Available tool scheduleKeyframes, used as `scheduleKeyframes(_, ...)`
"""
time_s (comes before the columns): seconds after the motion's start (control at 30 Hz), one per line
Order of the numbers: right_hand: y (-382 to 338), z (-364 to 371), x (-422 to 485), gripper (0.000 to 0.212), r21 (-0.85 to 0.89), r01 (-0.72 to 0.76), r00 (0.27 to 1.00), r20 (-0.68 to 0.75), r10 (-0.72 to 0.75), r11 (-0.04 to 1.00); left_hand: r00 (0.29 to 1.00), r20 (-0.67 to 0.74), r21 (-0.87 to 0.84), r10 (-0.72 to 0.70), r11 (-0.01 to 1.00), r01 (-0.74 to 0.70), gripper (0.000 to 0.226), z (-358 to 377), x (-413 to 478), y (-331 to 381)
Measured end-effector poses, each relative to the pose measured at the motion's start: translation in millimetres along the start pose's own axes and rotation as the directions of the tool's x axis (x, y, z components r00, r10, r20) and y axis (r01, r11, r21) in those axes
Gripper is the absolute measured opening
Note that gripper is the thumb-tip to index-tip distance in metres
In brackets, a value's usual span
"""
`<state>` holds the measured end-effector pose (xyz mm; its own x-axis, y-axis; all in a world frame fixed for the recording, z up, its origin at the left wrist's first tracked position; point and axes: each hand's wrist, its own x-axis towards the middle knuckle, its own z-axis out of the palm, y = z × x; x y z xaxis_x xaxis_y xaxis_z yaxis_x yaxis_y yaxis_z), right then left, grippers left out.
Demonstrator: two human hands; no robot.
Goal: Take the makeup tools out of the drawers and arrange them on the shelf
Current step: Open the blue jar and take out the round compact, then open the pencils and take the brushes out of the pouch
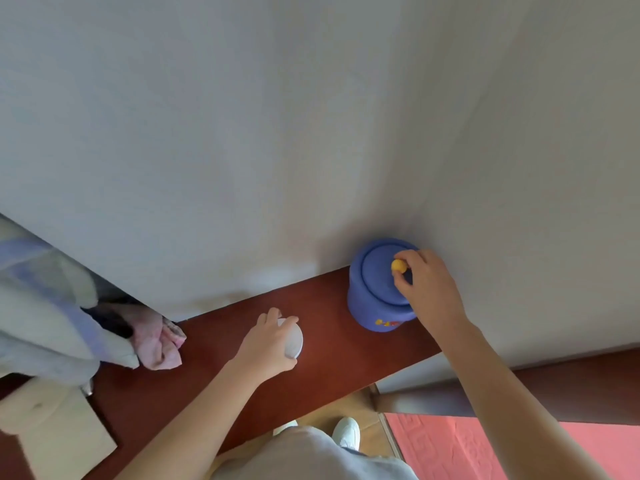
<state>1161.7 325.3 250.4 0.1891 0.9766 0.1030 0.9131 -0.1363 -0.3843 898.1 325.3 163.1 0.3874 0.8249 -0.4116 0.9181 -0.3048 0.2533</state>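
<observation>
A blue round jar [372, 299] with a yellow knob [398, 265] on its lid stands at the far right of the reddish-brown shelf [329, 368], against the wall. My right hand [427, 282] pinches that knob from the right. Left of the jar, my left hand [268, 344] grips a small white round container [294, 339] that sits on the shelf; my fingers cover most of it. No drawers are in view.
Crumpled cloths, pale blue [45, 306] and pink [157, 341], lie on the shelf's left end. A cream flat box [65, 441] lies at the lower left. White walls rise directly behind the shelf. Below are my shoes [346, 433] and a pink mat [485, 448].
</observation>
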Motion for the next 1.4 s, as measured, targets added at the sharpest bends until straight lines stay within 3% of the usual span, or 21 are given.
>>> scheduleKeyframes(0.23,-0.3,0.5,0.6,0.023,-0.036,-0.019,0.999,0.028,0.02,0.999,1.0,-0.014,0.024,-0.011,1.0,0.011,0.081,1.8,-1.2,-0.1)
scheduleKeyframes(0.4,-26.9,-1.6,-7.7,0.037,-0.053,0.096,0.978,-0.178,-0.104,0.994,0.984,-0.17,-0.044,-0.047,0.998,0.04,0.07,-15.0,-6.9,2.4)
scheduleKeyframes(0.57,-88.9,16.2,-18.3,0.048,0.054,0.315,0.949,-0.002,-0.315,0.948,0.934,-0.331,-0.112,-0.136,0.988,0.105,0.07,-48.0,-26.1,-2.5)
scheduleKeyframes(0.67,-124.4,31.9,-21.3,0.052,0.143,0.44,0.89,0.062,-0.452,0.887,0.88,-0.415,-0.153,-0.23,0.971,0.182,0.091,-61.7,-47.9,-12.3)
scheduleKeyframes(0.83,-170.7,55.4,-28.5,0.072,0.216,0.572,0.766,0.206,-0.609,0.792,0.765,-0.442,-0.232,-0.469,0.883,0.407,0.084,-64.2,-95.8,-38.1)
scheduleKeyframes(0.9,-187.6,61.2,-34.9,0.074,0.253,0.627,0.682,0.28,-0.676,0.737,0.719,-0.458,-0.209,-0.523,0.849,0.485,0.074,-62.8,-120.6,-48.2)
scheduleKeyframes(1.0,-208.0,64.7,-49.2,0.072,0.288,0.727,0.544,0.312,-0.779,0.624,0.596,-0.466,-0.294,-0.654,0.75,0.593,0.062,-52.7,-161.1,-51.5)
scheduleKeyframes(1.17,-238.8,71.6,-81.9,0.075,0.337,0.846,0.347,0.243,-0.906,0.414,0.399,-0.441,-0.364,-0.804,0.567,0.739,0.077,-24.6,-222.3,-38.1)
scheduleKeyframes(1.27,-258.6,68.4,-108.5,0.074,0.35,0.881,0.229,0.271,-0.935,0.317,0.275,-0.436,-0.402,-0.857,0.458,0.793,0.085,-16.7,-256.9,-25.5)
scheduleKeyframes(1.4,-285.5,64.8,-149.0,0.073,0.381,0.902,0.111,0.253,-0.961,0.204,0.132,-0.436,-0.416,-0.89,0.329,0.848,0.077,0.4,-302.0,-13.7)
